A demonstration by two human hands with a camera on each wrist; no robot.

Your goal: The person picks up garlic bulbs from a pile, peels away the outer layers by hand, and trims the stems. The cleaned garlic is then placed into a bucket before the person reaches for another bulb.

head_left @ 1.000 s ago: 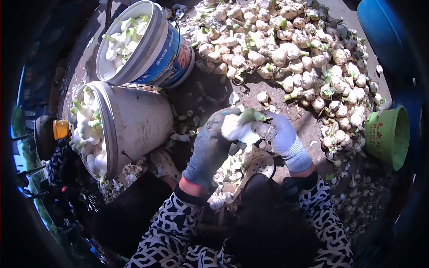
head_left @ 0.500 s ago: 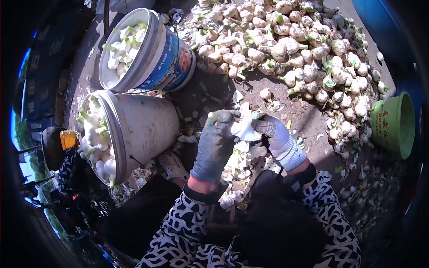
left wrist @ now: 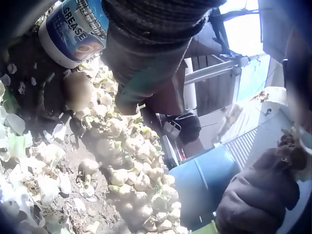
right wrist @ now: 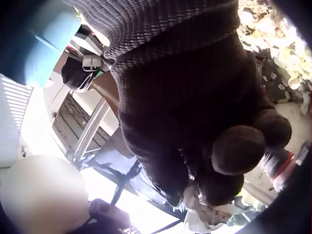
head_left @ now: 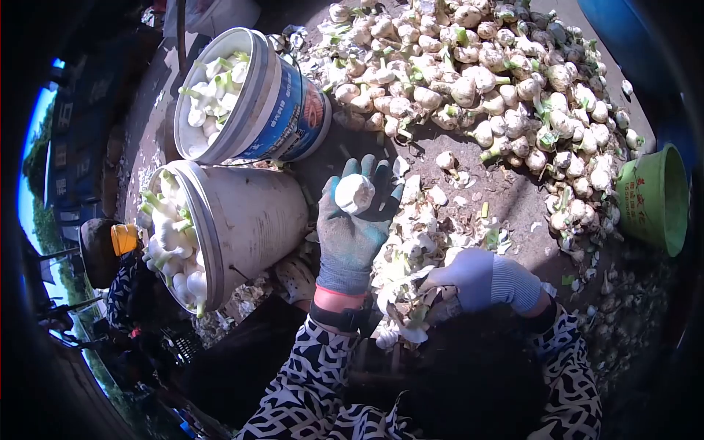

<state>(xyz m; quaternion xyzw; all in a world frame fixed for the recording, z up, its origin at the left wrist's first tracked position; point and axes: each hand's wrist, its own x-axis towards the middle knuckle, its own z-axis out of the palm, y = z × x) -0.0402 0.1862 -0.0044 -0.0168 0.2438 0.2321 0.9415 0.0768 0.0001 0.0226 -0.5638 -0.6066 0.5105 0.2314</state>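
My gloved left hand point(head_left: 352, 233) is palm up with its fingers spread. A trimmed white garlic bulb point(head_left: 354, 193) rests on those fingers, its cut face showing. Lower and to the right, my gloved right hand point(head_left: 480, 279) has its fingers curled, above a heap of garlic skins point(head_left: 400, 293). Between its fingertips the right wrist view shows a scrap of papery garlic skin point(right wrist: 196, 212). The left wrist view also catches the right hand point(left wrist: 261, 195) with dry brownish skin at its fingers.
A large pile of untrimmed garlic point(head_left: 506, 95) covers the ground ahead. To the left, a white bucket point(head_left: 253, 220) and a blue-labelled bucket point(head_left: 293, 117), both tilted, contain trimmed garlic. A green bucket point(head_left: 638, 198) lies at the right. One loose bulb point(head_left: 445, 160) sits in front of the pile.
Earlier both hands were together at the garlic bulb, whose green stem showed a second ago. Now the stem is off; the right hand has moved down and back, leaving the bulb on the opened left hand.
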